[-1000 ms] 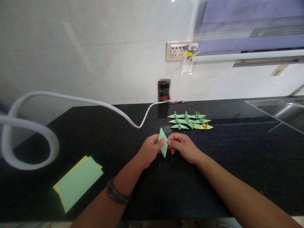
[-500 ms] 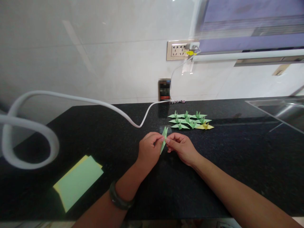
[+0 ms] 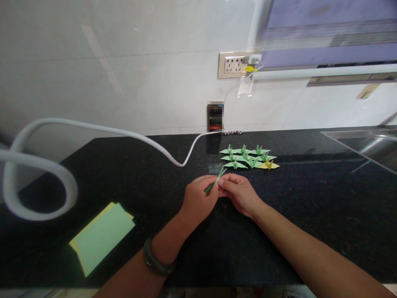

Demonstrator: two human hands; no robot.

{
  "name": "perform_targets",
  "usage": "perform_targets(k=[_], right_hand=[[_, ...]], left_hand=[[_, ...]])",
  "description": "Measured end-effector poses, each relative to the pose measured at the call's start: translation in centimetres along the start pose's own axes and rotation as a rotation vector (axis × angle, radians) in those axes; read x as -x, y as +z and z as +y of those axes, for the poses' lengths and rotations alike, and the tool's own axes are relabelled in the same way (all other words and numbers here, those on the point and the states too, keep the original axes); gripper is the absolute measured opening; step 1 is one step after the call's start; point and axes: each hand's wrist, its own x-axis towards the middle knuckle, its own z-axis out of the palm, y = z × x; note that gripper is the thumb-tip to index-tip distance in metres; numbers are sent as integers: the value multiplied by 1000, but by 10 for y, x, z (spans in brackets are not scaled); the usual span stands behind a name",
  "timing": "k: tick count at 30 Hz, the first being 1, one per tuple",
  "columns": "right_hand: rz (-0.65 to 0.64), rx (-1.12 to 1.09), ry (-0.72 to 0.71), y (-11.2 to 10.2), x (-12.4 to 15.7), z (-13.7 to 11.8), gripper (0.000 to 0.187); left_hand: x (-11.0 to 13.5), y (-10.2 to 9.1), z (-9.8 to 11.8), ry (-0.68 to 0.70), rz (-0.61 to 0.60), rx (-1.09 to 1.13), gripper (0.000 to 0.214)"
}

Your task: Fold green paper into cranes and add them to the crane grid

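Note:
A narrow folded piece of green paper point(image 3: 221, 173) is pinched between my two hands above the dark counter. My left hand point(image 3: 200, 198) is closed on its left side, with a bangle on the wrist. From the other side, the fingers of my right hand point(image 3: 239, 191) grip it close to the left fingertips. Its thin layers fan slightly apart at the upper end, and the fingers cover its middle. Just beyond my hands, several green paper cranes point(image 3: 235, 164) stand in rows, with a yellow paper crane point(image 3: 268, 164) at the front right.
Green and yellow paper sheets point(image 3: 104, 238) lie stacked at the left on the black counter point(image 3: 155, 174). A thick white cable point(image 3: 139, 140) loops from the left to a phone-like device point(image 3: 215, 117) against the wall. A sink point(image 3: 375, 145) is set in at the right.
The green folded paper has been turned, so its thin edge now shows instead of its flat face. My hands have drawn closer together around it.

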Motion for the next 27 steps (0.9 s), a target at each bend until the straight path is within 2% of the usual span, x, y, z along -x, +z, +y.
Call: perform_targets(k=[10, 16, 22, 27], right_hand=[[38, -100, 55, 0, 2, -6, 7], [-4, -121, 76, -1, 1, -6, 8], [-54, -91, 35, 0, 3, -6, 11], [-36, 15, -67, 2, 3, -1, 11]], left_hand=[[1, 1, -3, -37, -31, 144, 22], [0, 1, -6, -93, -58, 177, 21], [1, 1, -4, -202, -114, 338, 23], [0, 0, -3, -243, -61, 359, 23]])
